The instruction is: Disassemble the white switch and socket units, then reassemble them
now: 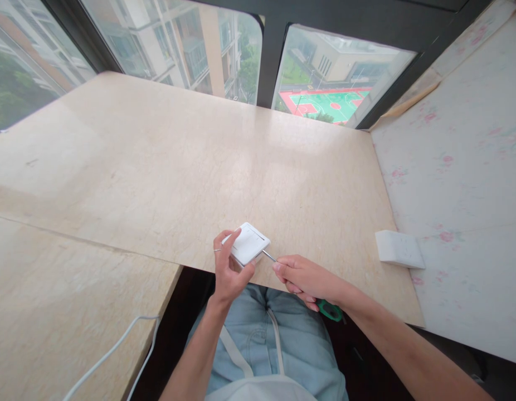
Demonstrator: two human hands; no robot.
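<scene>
My left hand (233, 264) is closed on a flat white square wall switch (248, 243), its fingers along the far left edge and its thumb at the near edge. A thin line runs near the far right side of the switch face. My right hand (302, 277) is wrapped round a screwdriver (330, 311) whose green handle end shows below the palm. The metal shaft points up and left, and its tip meets the right edge of the switch. Whether the tip sits in a slot there is hidden.
Both hands work over the near edge of a beige stone counter (191, 167). A white box-like block (399, 249) stands at the right against the flowered wall (462, 195). A white cable (111, 348) hangs over the lower left counter. Windows with dark frames (267, 61) border the far side.
</scene>
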